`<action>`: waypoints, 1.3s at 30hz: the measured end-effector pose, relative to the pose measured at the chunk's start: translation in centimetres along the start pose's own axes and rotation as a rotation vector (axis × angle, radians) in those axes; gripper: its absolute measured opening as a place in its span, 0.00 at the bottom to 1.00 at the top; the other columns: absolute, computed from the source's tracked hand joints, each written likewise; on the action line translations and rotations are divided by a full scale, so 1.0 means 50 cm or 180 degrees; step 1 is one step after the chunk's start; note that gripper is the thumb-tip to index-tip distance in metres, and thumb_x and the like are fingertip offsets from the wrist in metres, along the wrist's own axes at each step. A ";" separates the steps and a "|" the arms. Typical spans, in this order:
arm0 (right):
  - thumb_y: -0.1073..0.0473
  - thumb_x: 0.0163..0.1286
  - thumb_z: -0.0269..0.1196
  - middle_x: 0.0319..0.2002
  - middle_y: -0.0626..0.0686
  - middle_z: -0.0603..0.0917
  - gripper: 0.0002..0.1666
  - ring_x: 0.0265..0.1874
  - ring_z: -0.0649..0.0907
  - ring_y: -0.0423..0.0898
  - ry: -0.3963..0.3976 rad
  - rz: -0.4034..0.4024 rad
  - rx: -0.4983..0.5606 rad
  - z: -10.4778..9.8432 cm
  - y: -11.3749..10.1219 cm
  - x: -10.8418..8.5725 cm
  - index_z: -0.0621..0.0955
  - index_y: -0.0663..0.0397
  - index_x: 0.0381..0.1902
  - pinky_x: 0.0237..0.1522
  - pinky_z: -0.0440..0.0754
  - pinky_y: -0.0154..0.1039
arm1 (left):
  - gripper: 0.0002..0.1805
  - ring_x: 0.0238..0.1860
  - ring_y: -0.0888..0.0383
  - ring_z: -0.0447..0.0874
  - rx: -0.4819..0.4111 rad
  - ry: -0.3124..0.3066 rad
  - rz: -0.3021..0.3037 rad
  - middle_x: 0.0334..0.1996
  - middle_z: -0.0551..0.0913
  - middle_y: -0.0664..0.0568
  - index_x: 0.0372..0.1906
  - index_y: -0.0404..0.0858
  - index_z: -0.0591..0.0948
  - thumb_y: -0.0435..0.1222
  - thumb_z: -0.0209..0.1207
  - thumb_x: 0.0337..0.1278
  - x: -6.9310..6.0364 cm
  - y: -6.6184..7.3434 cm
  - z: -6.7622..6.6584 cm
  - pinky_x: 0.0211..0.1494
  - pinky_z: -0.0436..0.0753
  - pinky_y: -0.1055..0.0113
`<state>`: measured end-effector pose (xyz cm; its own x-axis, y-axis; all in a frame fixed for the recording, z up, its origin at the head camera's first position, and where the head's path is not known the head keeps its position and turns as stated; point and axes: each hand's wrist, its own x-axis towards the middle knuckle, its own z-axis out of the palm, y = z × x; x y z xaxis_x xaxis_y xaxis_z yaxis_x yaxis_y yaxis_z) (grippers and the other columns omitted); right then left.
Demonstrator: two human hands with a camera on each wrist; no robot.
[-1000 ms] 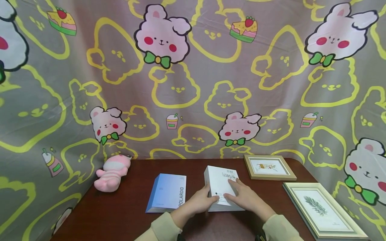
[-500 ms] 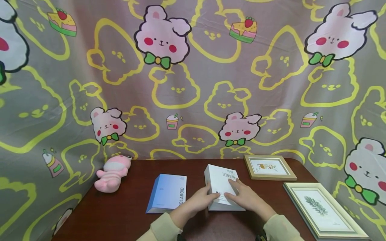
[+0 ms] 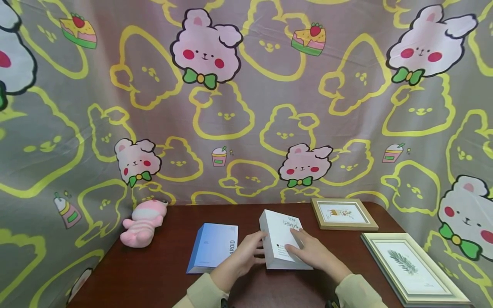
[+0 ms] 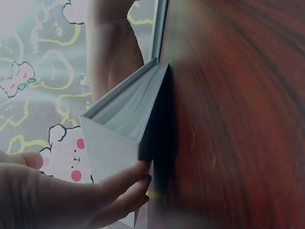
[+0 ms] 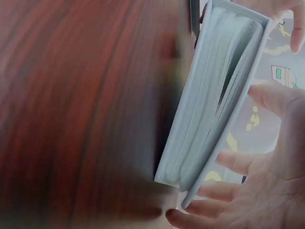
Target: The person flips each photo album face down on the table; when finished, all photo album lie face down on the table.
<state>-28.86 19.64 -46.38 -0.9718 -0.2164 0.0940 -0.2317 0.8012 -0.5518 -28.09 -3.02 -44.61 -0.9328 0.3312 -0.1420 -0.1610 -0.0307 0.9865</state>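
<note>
The thick white album [image 3: 283,239] with rigid covers and a boxy spine [image 4: 107,148] lies near the tabletop's middle, well apart from the back edge of the dark red-brown wooden tabletop [image 3: 169,273]. It will probably feel fairly heavy and stiff outside, while the loosely packed pages [image 5: 209,100] could fan; the smooth covers may be a little slippery, so the firmest hold should be spine and opposite edge together, both covers pressed shut.

The left hand [image 3: 245,255] comes in from the near left, fingers extended against the spine, thumb apart, nothing clamped; the left wrist view is dim, so I cannot tell whether fingertips reach beneath it. The right hand [image 3: 313,249] lies slanted over the front cover from the near right, fingers spread apart, touching without gripping. Just beside the left wrist sits the thick blue POLAROID album [image 3: 213,246], left of the white one
</note>
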 end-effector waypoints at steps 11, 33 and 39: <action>0.50 0.73 0.63 0.61 0.63 0.80 0.27 0.64 0.77 0.63 0.0404 -0.0205 0.0047 0.006 -0.074 0.008 0.79 0.58 0.65 0.62 0.72 0.63 | 0.37 0.55 0.38 0.79 -0.0385 0.0029 0.0066 0.58 0.71 0.27 0.73 0.28 0.60 0.51 0.49 0.74 -0.005 0.015 -0.006 0.52 0.82 0.42; 0.54 0.55 0.74 0.46 0.69 0.76 0.31 0.33 0.80 0.65 0.0600 -0.0027 -0.1193 0.029 -0.221 0.018 0.79 0.58 0.54 0.26 0.81 0.57 | 0.37 0.50 0.43 0.76 -0.0678 0.0050 0.0199 0.61 0.64 0.24 0.78 0.27 0.54 0.46 0.43 0.76 -0.020 0.044 0.007 0.46 0.83 0.52; 0.56 0.52 0.75 0.42 0.69 0.76 0.29 0.28 0.81 0.63 0.0648 -0.0012 -0.1278 0.021 -0.233 0.019 0.78 0.59 0.50 0.24 0.80 0.55 | 0.36 0.51 0.42 0.78 -0.0738 0.0062 0.0238 0.60 0.66 0.25 0.77 0.26 0.54 0.45 0.43 0.76 -0.020 0.045 0.009 0.45 0.83 0.52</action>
<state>-27.04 9.50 -40.71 -0.9504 -0.1378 0.2787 -0.1951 0.9623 -0.1896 -27.35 -2.98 -42.21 -0.9506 0.3018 -0.0730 -0.1589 -0.2707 0.9495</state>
